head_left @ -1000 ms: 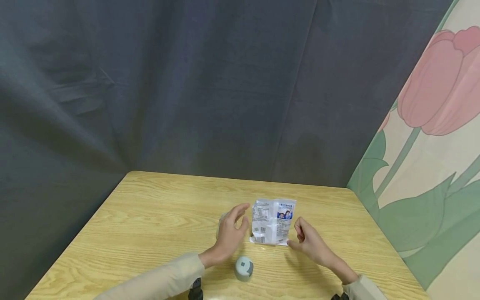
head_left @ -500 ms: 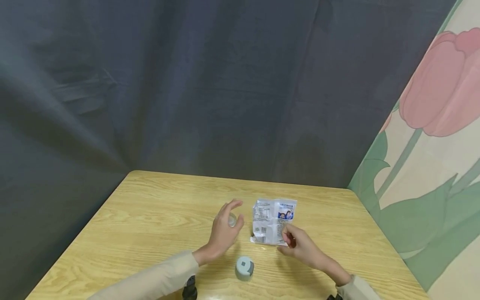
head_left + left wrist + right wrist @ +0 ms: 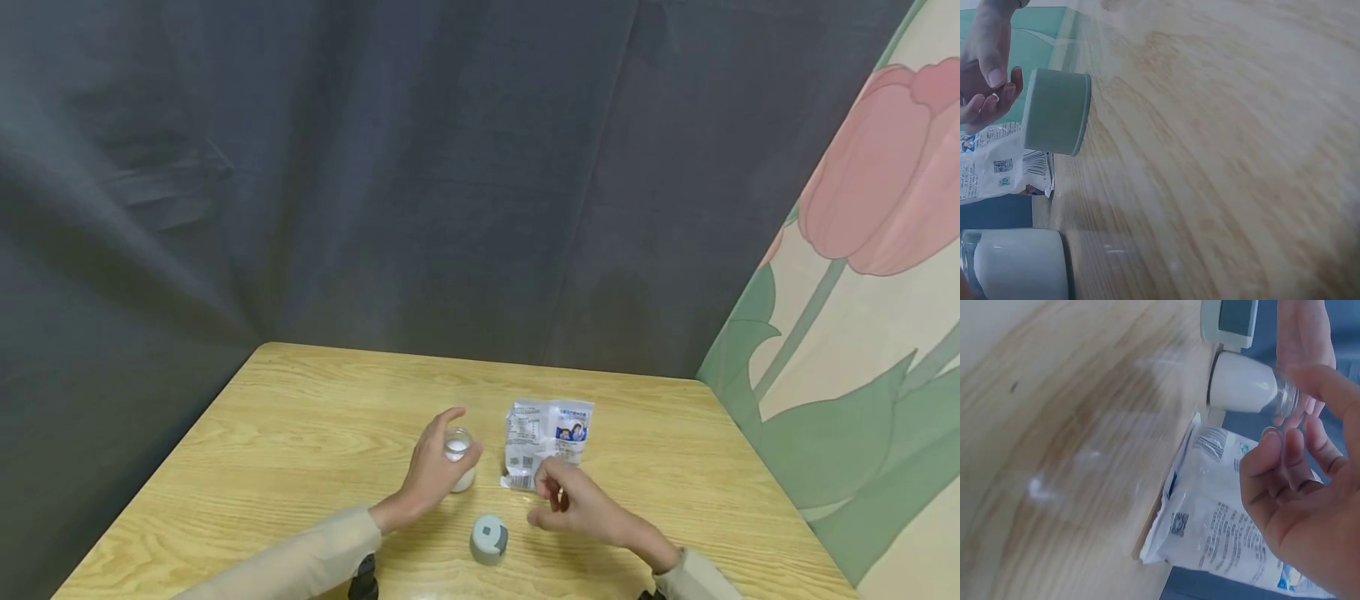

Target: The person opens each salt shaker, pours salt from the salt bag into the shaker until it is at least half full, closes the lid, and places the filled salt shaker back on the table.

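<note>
My left hand (image 3: 426, 477) is beside a small clear glass jar (image 3: 463, 482) with white contents, its thumb and fingers spread around the open neck. The jar stands upright on the table; whether the hand touches it I cannot tell. My right hand (image 3: 583, 507) hovers before a white printed packet (image 3: 527, 433), fingers loosely curled and the thumb apart. Nothing shows between its fingers in the right wrist view. The packet (image 3: 1210, 519) stands upright. A pale grey-green round lid (image 3: 489, 537) with a darker grey side panel sits nearer me, between the two hands.
The wood-grain table (image 3: 315, 417) ends at a dark curtain (image 3: 450, 208) behind it. On the right rises a wall with a painted tulip (image 3: 862, 183).
My left hand has shifted left and toward me, uncovering the jar. The right hand has moved left and toward me, away from the packet's right edge. The packet and lid have stayed put.
</note>
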A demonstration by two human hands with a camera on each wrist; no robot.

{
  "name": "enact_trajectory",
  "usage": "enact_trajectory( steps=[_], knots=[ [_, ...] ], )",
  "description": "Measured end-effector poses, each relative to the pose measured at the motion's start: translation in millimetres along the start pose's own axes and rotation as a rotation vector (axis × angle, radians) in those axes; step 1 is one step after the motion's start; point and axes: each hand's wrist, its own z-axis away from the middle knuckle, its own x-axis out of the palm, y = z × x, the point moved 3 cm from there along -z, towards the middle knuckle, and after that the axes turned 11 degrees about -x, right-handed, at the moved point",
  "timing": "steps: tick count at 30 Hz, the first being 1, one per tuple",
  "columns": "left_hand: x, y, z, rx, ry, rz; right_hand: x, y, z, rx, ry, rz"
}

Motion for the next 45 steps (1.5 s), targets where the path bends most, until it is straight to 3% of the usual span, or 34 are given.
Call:
enact_trajectory(
  steps=[9,21,28,35,45],
  knots=[
    [-1.0,-4.6,3.1,-0.015,-0.068,-0.007,17,-10,-12.7,-0.029,-0.136,0.072],
    [-2.5,-10.4,3.7,-0.056,-0.081,-0.029,37,-20,-28.0,-0.079,-0.343,0.196],
    [-5.2,-15.3,4.3,-0.068,-0.058,-0.045,43,-20,-32.6,-0.110,-0.378,0.265],
    [-7.8,-21.8,2.6,-0.083,-0.078,-0.093,47,-18,-32.3,-0.096,-0.418,0.286],
    [-12.7,-25.0,0.7,-0.083,-0.104,-0.064,49,-17,-33.2,-0.097,-0.424,0.320]
  ],
)
